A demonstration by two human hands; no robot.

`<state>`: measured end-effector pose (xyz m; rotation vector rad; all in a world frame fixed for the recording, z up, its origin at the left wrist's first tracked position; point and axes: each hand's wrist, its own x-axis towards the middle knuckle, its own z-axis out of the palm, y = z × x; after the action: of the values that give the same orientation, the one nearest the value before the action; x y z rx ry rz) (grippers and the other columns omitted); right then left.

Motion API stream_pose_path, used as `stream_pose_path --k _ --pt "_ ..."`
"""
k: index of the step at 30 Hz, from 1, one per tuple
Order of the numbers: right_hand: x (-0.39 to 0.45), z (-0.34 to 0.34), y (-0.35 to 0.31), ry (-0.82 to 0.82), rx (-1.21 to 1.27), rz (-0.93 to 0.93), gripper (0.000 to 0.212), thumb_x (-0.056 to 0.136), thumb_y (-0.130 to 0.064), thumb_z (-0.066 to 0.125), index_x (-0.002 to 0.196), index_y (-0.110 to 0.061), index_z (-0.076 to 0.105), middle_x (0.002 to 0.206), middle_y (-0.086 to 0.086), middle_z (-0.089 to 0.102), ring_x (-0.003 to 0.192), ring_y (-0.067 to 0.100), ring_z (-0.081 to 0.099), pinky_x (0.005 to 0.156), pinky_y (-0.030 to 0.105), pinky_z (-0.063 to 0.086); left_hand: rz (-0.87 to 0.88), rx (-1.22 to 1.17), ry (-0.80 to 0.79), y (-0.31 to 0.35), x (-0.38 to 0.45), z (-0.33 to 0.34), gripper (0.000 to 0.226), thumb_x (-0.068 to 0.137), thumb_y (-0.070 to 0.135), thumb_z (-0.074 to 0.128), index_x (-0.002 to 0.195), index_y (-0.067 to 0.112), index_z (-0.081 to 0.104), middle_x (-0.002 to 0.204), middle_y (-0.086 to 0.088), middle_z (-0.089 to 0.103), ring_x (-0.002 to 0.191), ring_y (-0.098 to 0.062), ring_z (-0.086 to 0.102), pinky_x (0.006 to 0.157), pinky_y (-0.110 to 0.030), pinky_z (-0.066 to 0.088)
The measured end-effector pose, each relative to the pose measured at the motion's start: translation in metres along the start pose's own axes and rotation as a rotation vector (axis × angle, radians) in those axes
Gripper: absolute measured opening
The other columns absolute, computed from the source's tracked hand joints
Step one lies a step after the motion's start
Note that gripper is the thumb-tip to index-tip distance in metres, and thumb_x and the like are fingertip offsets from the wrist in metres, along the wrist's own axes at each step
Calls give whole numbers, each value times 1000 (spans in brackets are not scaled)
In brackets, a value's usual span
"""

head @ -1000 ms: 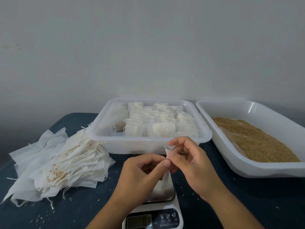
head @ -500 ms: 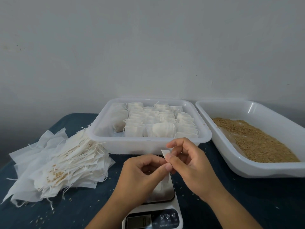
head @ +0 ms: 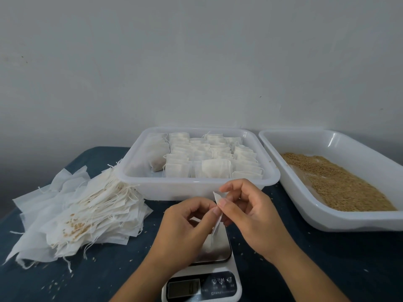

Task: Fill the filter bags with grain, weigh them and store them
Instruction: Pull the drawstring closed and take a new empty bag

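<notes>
Filter bag (head: 218,211) pinched at top edge by both hands' fingers (head: 222,202), above scale (head: 209,277); trays near.

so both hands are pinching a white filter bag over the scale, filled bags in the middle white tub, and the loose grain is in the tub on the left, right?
One detail is off: the head view shows the loose brown grain in the white plastic tub on the right. On the left lies a pile of empty white filter bags. The rest holds: left hand and right hand pinch a white filter bag over the scale, filled bags in the middle tub.
</notes>
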<state>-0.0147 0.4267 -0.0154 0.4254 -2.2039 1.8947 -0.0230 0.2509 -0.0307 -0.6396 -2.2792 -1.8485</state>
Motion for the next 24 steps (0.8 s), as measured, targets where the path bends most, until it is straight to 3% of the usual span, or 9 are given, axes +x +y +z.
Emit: stream_pose_path --k 3,8,13,19,22,24 --pt "-1 0 -2 -16 7 15 16 96 -16 71 111 -22 67 86 1 71 78 22 74 72 28 60 14 26 39 -1 0 0 16 100 37 65 88 32 74 81 4 75 72 -12 68 67 -35 59" --pt "-5 2 -5 -39 -110 3 22 93 -24 76 112 -29 66 93 -2 72 85 21 75 79 35 62 43 70 65 -1 1 -2 16 98 31 60 87 33 71 78 6 72 69 -11 65 63 -38 57" --pt "-6 3 -5 5 -203 -33 23 92 -17 76 107 -32 68 92 -9 73 85 14 74 75 26 60 47 51 65 0 1 -2 14 97 28 61 87 32 71 80 5 73 77 -17 70 67 -35 62" --pt "-4 1 -7 72 -274 -79 23 94 -11 71 100 -32 67 85 -13 72 77 10 73 64 17 55 38 75 145 -1 1 -3 17 86 45 57 82 30 65 76 6 66 69 -15 63 65 -42 59" --pt "-4 -1 -8 87 -498 -163 22 94 -8 65 94 -30 61 81 -12 64 73 12 65 60 14 46 68 175 209 -2 2 -5 10 81 40 54 75 33 58 71 11 62 63 -10 59 58 -26 52" --pt "-5 -2 -10 11 -665 -215 16 97 -14 61 97 -30 62 85 -17 57 73 11 59 60 14 41 122 288 223 -2 3 -7 11 80 36 53 70 35 52 72 12 60 64 -11 59 56 -15 44"
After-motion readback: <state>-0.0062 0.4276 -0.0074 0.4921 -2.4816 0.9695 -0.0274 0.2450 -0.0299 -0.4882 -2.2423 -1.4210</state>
